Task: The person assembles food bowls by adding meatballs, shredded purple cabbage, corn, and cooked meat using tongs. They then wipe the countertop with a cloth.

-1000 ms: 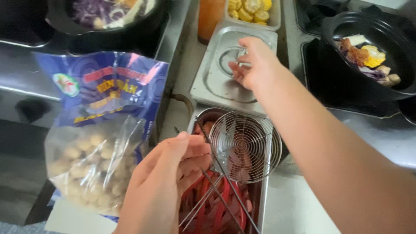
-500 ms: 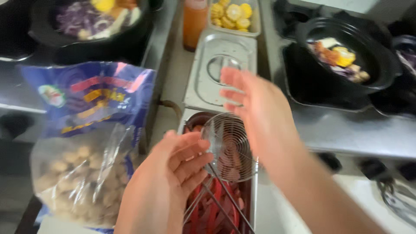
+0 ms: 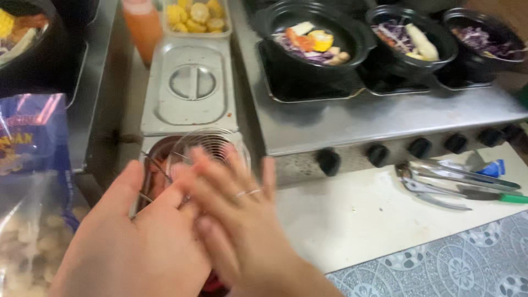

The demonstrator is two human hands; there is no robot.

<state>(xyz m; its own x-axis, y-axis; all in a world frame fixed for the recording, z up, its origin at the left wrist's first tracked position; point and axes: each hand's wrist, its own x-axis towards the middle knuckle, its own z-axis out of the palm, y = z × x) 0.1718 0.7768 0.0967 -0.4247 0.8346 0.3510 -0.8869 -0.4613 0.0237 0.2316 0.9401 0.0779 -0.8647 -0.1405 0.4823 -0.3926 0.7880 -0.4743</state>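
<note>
A: Quick count, pls?

B: 2 hands: left hand (image 3: pixel 129 242), right hand (image 3: pixel 236 220). 1 wire skimmer (image 3: pixel 212 146) under them.

A: Pots?

B: 3 black pots on the stove side: 1st (image 3: pixel 313 33), 2nd (image 3: pixel 410 36), 3rd (image 3: pixel 484 38). Part of a 4th at far left (image 3: pixel 25 33).

A: Knobs?

B: 5 stove knobs visible, e.g. (image 3: pixel 328 161).

A: Rest?

B: 1 steel lid (image 3: pixel 190 88), 1 tub of corn pcs (image 3: pixel 196 16), 1 orange bottle (image 3: pixel 143 25), 1 bag of pale balls (image 3: pixel 30 220), 1 pr tongs (image 3: pixel 434 179).

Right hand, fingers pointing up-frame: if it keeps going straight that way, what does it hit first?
Probably the round wire-mesh strainer just past the right hand's fingertips, with the flat steel lid beyond it. Depth is unclear: the hand may pass above the strainer.
</note>
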